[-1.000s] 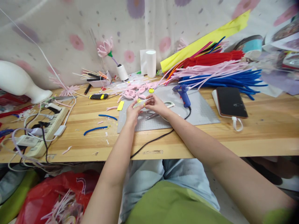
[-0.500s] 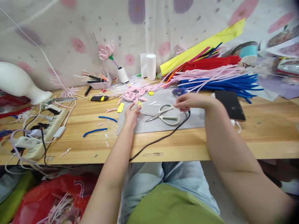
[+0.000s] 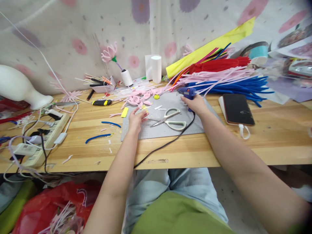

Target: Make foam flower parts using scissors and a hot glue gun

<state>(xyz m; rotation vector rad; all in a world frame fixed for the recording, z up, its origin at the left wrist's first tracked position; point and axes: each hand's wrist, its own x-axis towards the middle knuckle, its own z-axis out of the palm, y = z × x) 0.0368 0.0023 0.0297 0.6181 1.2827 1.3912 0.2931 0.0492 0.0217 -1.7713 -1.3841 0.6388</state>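
Gripping the glue gun (image 3: 187,93) by its handle in the right hand (image 3: 198,104), the nearer one, over the far right part of the mat (image 3: 149,132). Holding the barrel crosswise, nozzle leftward. Curling the left hand (image 3: 136,120) at the mat's left side; not making out whether pinching anything. Noting scissors (image 3: 163,120) between both hands, blades leftward. Finding bare mat between glue gun and scissors, blue stems (image 3: 236,88) just beyond; trailing the cord (image 3: 170,142) over the mat's near edge onto the counter (image 3: 92,153).

the right hand (image 3: 197,104), a second ago up against the left hand (image 3: 136,119), has moved away and now grips the blue glue gun (image 3: 187,93). the scissors (image 3: 165,120) it partly covered show whole.
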